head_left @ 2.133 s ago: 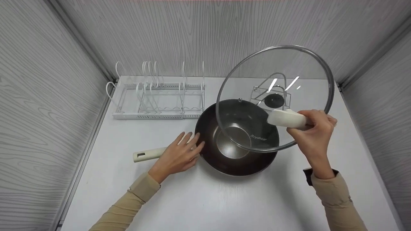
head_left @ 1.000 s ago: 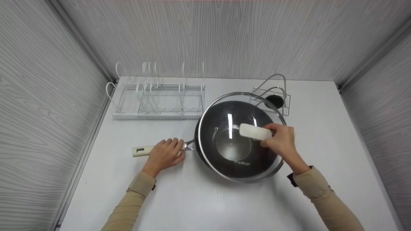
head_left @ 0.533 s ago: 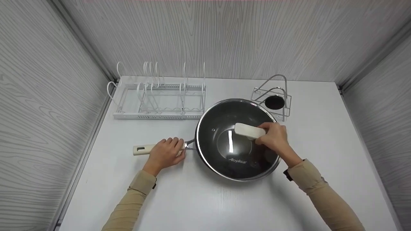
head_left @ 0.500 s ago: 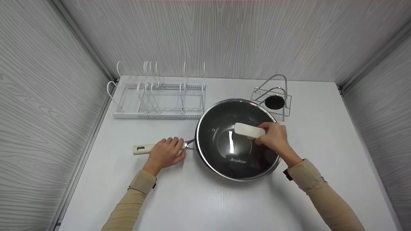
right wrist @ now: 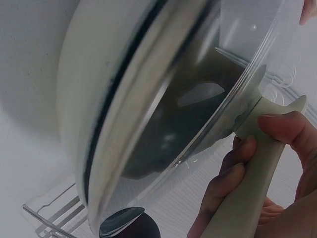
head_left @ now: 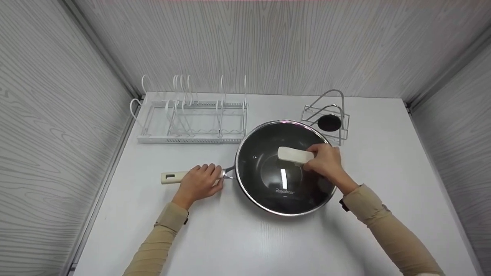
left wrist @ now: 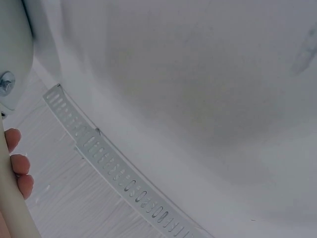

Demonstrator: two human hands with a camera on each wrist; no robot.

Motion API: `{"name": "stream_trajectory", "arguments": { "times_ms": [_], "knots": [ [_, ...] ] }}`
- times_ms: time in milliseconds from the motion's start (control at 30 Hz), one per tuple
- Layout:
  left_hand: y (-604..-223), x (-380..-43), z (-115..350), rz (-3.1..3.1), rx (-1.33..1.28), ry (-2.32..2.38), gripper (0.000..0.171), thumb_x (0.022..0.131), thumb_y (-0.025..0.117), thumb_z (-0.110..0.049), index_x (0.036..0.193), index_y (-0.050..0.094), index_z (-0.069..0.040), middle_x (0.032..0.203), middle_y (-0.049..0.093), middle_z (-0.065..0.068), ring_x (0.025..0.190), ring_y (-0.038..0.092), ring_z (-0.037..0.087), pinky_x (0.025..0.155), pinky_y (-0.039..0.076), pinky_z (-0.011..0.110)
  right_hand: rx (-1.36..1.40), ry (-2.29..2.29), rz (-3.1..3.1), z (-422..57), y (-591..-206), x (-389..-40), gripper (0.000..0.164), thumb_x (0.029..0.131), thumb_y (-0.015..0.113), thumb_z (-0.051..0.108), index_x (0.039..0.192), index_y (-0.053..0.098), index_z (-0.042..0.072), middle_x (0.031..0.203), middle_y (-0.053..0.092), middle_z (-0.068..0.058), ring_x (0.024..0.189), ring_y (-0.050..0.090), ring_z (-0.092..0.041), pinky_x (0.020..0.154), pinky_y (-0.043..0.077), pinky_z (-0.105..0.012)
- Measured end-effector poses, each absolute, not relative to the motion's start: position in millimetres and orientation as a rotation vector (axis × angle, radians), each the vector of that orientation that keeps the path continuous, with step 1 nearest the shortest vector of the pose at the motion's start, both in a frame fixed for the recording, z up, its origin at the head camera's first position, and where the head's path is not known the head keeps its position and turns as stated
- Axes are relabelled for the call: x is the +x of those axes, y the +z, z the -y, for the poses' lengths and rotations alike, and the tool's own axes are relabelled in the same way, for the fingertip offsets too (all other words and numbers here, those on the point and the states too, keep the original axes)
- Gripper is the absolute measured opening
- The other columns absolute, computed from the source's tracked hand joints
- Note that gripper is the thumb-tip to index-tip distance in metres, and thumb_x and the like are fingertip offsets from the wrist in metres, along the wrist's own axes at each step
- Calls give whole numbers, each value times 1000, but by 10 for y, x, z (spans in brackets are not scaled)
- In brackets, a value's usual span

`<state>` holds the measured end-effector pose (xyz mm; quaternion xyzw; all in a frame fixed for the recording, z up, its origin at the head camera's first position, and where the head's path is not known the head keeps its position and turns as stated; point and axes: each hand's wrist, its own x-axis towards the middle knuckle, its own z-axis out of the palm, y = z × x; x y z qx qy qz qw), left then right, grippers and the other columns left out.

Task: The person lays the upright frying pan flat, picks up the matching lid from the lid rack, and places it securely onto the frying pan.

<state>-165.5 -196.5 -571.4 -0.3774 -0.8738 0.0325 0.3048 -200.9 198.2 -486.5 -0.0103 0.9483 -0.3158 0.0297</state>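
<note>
A dark wok with a cream outside stands on the white table, its long cream handle pointing left. My left hand grips that handle near the metal joint; the left wrist view shows fingertips curled round it. A glass lid with a metal rim covers the wok. My right hand holds the lid's cream knob, thumb on one side and fingers on the other, as the right wrist view shows. Through the glass the wok's dark inside shows.
A white wire rack with upright hoops stands at the back left, close to the wok. Behind the wok on the right is a small metal stand with a dark round piece. Wood-grain panels enclose the table.
My right hand has brought the lid down and left onto the wok. My left hand has moved from the wok's rim to grip its handle. In the last half second little has moved.
</note>
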Motion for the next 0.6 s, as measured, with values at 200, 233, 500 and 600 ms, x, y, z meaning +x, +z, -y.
{"name": "stream_trajectory", "arguments": {
  "times_ms": [200,233,500,600],
  "knots": [
    [-5739,-1634,1943,2336,-999,81,30,89,55,-31,97,60,-2,77,58,9,61,59,23,49,51,35,-48,-942,-2915,-1963,-4899,-2025,45,52,77,9,96,77,2,82,70,-12,78,51,-31,65,38,-35],
    [-5739,-1635,1941,2338,-1004,77,30,89,55,-31,97,60,-2,77,58,8,60,59,23,49,51,35,-55,-939,-2916,-1963,-4904,-2025,45,52,78,9,96,77,2,82,70,-12,79,52,-32,67,38,-36],
    [-5722,-1646,1967,2343,-1012,1,28,86,59,-29,98,59,-3,76,56,7,59,57,23,48,49,35,-201,-934,-2914,-1983,-4918,-2038,42,55,79,11,95,75,-1,77,69,-11,74,53,-31,78,33,-43],
    [-5707,-1641,1999,2358,-1023,-32,29,86,62,-29,98,59,-3,77,57,7,61,58,23,50,50,35,-275,-932,-2920,-1999,-4934,-2034,40,58,80,10,94,73,-4,76,68,-11,72,54,-31,80,31,-47]
  ]
}}
